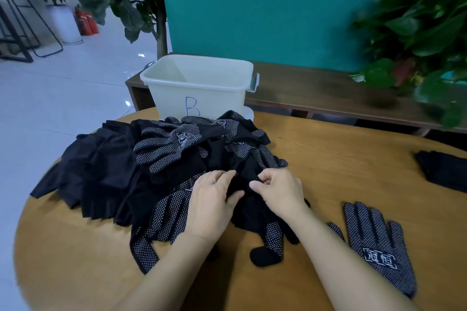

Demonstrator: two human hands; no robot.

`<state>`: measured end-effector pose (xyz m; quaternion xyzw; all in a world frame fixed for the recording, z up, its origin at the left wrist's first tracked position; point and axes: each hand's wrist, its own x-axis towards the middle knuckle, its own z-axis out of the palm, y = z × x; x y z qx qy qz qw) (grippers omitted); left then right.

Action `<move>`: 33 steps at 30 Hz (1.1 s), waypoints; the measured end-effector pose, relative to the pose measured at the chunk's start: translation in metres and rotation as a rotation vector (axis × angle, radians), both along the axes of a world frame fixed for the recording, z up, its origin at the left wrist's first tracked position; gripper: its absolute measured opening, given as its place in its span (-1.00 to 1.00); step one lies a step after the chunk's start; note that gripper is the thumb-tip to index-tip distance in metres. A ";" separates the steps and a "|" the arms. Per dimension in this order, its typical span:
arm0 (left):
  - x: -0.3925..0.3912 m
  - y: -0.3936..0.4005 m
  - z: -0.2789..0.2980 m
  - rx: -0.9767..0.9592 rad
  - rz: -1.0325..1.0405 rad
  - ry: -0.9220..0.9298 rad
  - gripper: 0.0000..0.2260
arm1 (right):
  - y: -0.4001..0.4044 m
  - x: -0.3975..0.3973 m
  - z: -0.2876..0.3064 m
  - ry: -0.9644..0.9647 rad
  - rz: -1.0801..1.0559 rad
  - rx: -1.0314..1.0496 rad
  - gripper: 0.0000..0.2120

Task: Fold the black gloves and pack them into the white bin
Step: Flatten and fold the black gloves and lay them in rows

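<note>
A big heap of black gloves (141, 171) with white grip dots covers the left and middle of the round wooden table (341, 166). My left hand (214, 202) lies on the heap's near side, thumb and fingers pinching a black glove (243, 179) in the pile. My right hand (280, 192) grips the same glove from the right with curled fingers. One dotted glove (379, 245) lies flat and alone at the right, printed side up. The white bin (199, 86), marked with a blue B, stands behind the heap and looks empty.
A small stack of dark gloves (444, 171) sits at the table's right edge. Behind the table run a low brown bench (328, 93) and a teal wall. Leafy plants stand at the far left and right. Pale floor lies beyond the table's left edge.
</note>
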<state>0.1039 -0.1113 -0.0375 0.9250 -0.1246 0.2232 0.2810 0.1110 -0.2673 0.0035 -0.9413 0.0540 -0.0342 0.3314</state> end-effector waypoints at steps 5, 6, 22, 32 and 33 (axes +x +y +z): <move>-0.016 0.003 0.033 -0.380 -0.040 0.192 -0.51 | -0.009 -0.013 0.032 -0.053 0.051 0.502 -0.73; -0.019 0.001 0.044 -0.524 -0.077 0.247 -0.56 | -0.011 -0.017 0.043 -0.070 0.067 0.589 -0.76; -0.084 -0.012 0.167 -0.853 -0.596 0.595 -0.59 | -0.069 -0.113 0.160 -0.170 0.258 0.577 -0.73; -0.101 -0.029 0.174 -0.723 -0.656 0.740 -0.71 | -0.087 -0.149 0.157 -0.134 0.225 0.623 -0.89; -0.102 -0.031 0.176 -0.726 -0.653 0.735 -0.76 | -0.089 -0.151 0.157 -0.136 0.223 0.623 -0.84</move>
